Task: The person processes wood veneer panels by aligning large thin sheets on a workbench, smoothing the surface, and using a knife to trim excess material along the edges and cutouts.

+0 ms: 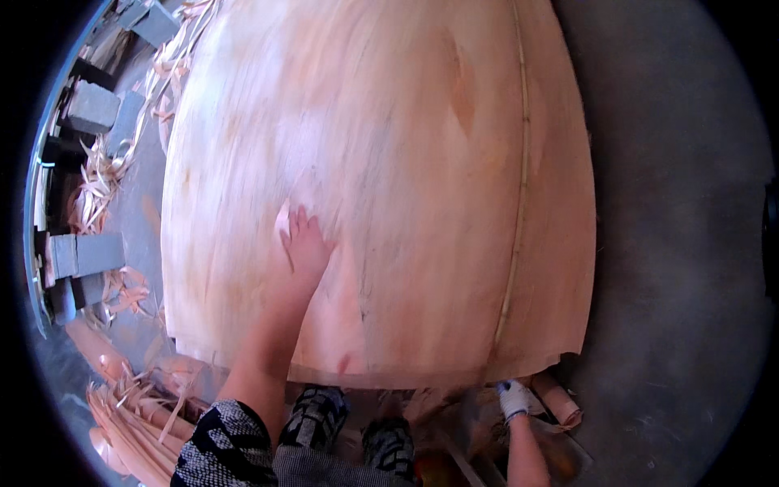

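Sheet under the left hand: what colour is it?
The sheet is pale pinkish tan with darker streaks, best seen in the head view.

Left sleeve (221,446): black with speckled pale-grey blocks, loose, ending near the elbow; forearm and left hand (307,245) bare beyond it. Right hand (512,396): white glove (516,403), knit-looking, with blue at the wrist edge; right forearm bare. Trousers (312,422): blocky dark and pale-grey pattern on both legs. Near edge, centre: grey garment (329,469), finely textured, partly out of view.
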A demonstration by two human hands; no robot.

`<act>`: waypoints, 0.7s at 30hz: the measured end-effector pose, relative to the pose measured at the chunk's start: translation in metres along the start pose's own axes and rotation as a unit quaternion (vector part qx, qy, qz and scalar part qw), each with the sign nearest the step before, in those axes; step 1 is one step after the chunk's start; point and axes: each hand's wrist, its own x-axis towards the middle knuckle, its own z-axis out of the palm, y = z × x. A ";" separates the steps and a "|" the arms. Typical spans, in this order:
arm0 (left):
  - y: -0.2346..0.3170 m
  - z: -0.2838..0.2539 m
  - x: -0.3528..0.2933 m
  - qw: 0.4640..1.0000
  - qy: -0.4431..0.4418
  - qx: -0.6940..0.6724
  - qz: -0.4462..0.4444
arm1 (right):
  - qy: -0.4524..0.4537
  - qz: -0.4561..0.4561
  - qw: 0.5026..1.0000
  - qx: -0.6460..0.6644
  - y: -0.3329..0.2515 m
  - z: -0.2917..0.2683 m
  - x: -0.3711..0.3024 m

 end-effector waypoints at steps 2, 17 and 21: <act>-0.007 -0.001 0.001 0.992 0.093 -0.035 0.080 | 0.077 0.018 0.997 0.007 0.009 0.000 0.017; -0.282 0.031 -0.212 0.967 0.004 -0.155 -0.202 | 0.263 -0.224 0.933 0.102 -0.306 -0.151 0.211; -0.350 -0.011 -0.420 0.965 -0.198 0.098 -0.141 | 0.355 -0.250 0.896 0.093 -0.344 -0.163 0.270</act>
